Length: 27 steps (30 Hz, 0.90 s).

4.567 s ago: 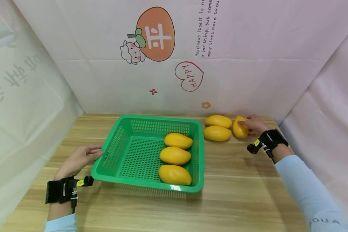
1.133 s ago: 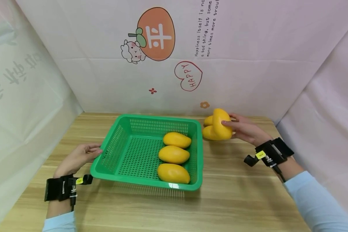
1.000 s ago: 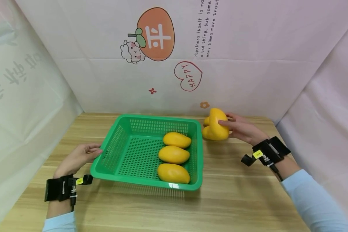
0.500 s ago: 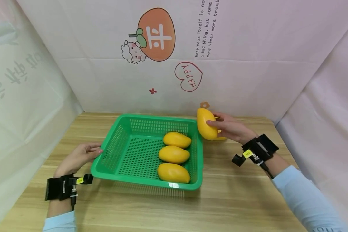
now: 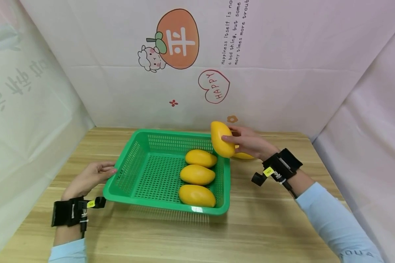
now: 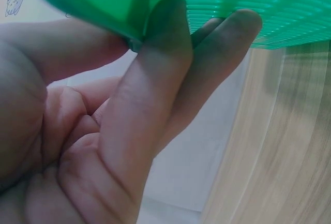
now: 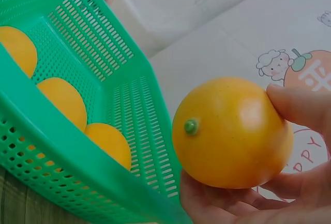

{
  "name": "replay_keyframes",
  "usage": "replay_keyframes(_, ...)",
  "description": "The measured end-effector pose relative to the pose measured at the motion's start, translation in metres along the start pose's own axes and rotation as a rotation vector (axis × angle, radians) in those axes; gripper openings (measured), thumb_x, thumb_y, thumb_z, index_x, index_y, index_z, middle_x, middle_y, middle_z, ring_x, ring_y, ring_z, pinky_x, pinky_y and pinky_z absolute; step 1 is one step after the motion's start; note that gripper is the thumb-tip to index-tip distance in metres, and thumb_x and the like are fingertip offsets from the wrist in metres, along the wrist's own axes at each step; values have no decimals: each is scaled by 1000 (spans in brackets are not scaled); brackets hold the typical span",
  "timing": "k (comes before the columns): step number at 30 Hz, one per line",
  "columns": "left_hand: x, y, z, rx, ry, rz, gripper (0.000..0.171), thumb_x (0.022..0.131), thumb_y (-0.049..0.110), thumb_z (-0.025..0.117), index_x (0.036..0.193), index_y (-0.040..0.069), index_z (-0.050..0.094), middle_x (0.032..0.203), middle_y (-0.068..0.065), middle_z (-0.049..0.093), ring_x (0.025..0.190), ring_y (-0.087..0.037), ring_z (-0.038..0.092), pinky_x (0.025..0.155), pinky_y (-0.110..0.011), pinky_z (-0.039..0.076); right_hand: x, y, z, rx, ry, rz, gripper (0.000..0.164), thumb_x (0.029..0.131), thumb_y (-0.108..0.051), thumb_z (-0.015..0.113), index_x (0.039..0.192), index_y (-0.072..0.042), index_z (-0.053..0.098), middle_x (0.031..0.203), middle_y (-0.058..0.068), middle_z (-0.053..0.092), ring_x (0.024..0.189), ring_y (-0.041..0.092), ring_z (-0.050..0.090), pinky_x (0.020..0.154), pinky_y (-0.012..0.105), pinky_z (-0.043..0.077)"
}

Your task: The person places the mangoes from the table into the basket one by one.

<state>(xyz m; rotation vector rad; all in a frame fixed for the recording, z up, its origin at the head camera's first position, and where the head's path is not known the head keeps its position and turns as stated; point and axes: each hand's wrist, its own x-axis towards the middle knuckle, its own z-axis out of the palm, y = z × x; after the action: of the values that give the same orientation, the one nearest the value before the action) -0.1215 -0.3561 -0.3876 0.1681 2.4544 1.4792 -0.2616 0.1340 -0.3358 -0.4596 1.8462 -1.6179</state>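
My right hand point(image 5: 251, 143) grips a yellow mango point(image 5: 221, 140), thumb on the near side and fingers behind it. The mango is tilted and hangs over the back right corner of the green plastic basket point(image 5: 145, 204). In the right wrist view the mango's green stem end point(image 7: 191, 126) faces the camera. Three mangoes point(image 5: 197, 175) lie in a column along the basket's right side. On the left, my left hand point(image 5: 88, 179) pinches the basket's rim. The left wrist view shows the thumb on one side of the basket wall point(image 6: 93, 1) and fingers point(image 6: 150, 84) against the other.
Behind my right hand, more mangoes point(image 5: 243, 156) on the wooden table point(image 5: 266, 226) are mostly hidden. A white printed cloth point(image 5: 266, 91) stands along the table's back edge, with further cloth on both sides.
My right hand picked up the mango from the table's right, carried it left past the other mangoes and over the basket's right rim. My left hand stays at the basket.
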Motion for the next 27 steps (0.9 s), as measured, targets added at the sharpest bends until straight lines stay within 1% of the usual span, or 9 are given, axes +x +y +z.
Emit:
replay_keyframes(5, 1, -1, 0, 1, 6, -14, 54, 98, 24, 51, 136, -11, 37, 118, -28, 59, 94, -10, 65, 82, -29, 56, 5, 0, 4, 2, -9, 1, 59, 95, -25, 55, 145, -13, 27, 128, 15, 43, 100, 26, 53, 83, 40, 54)
replay_keyframes(7, 1, -1, 0, 2, 1, -10, 54, 98, 23, 50, 136, -12, 36, 118, -28, 58, 95, -10, 65, 83, -30, 56, 6, 0, 7, 5, -12, 6, 58, 95, -25, 55, 145, -13, 28, 128, 15, 44, 101, 26, 53, 83, 40, 54)
replay_keyframes(14, -1, 1, 0, 5, -2, -5, 55, 98, 23, 50, 136, -13, 35, 120, -30, 57, 96, -8, 64, 83, -30, 56, 14, 1, 16, 1, -31, 17, 61, 92, -29, 59, 144, -15, 30, 132, 15, 43, 108, 27, 49, 87, 38, 52)
replay_keyframes(19, 2, -1, 0, -6, -6, 0, 54, 98, 22, 50, 136, -12, 35, 116, -28, 60, 94, -13, 66, 82, -30, 56, 21, 3, 25, -20, -40, 33, 62, 91, -31, 62, 143, -17, 31, 134, 12, 43, 112, 28, 48, 90, 39, 51)
replay_keyframes(24, 2, -1, 0, -9, -3, -6, 54, 98, 22, 50, 137, -11, 36, 115, -27, 61, 94, -13, 66, 82, -29, 56, 26, 3, 34, -40, -45, 42, 60, 89, -32, 64, 140, -17, 36, 130, 13, 47, 108, 26, 50, 86, 36, 51)
replay_keyframes(27, 2, -2, 0, -13, -3, -3, 53, 98, 21, 50, 137, -11, 35, 116, -28, 60, 94, -14, 67, 82, -30, 56, 29, 4, 40, -46, -45, 54, 60, 87, -33, 66, 139, -19, 38, 128, 12, 50, 107, 26, 51, 86, 37, 52)
